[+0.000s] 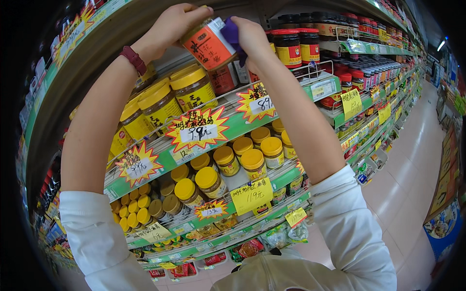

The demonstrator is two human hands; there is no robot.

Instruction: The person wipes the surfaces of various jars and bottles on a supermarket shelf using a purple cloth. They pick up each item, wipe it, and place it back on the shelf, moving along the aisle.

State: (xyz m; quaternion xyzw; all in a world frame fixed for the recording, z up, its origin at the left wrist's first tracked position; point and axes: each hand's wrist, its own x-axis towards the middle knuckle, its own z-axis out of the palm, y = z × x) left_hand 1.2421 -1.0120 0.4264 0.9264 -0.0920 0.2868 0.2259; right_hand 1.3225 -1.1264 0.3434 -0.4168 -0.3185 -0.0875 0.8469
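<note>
Up near the top of the head view, my left hand [173, 27] grips a jar with an orange label [209, 45], tilted on its side. The label bears dark writing. My right hand [251, 40] holds a purple cloth [232, 33] against the right end of the jar. Just below, more orange-labelled jars [222, 79] stand on the shelf, partly hidden by the held jar and my right arm. To their left is a row of large yellow-lidded jars [194, 87].
A wire rail and a green price strip [233, 127] with starburst tags [198, 129] edge this shelf. Smaller yellow-lidded jars [253, 163] fill the shelf below. Red-lidded jars [287, 47] stand at right. A tiled aisle [404, 174] runs along the right side.
</note>
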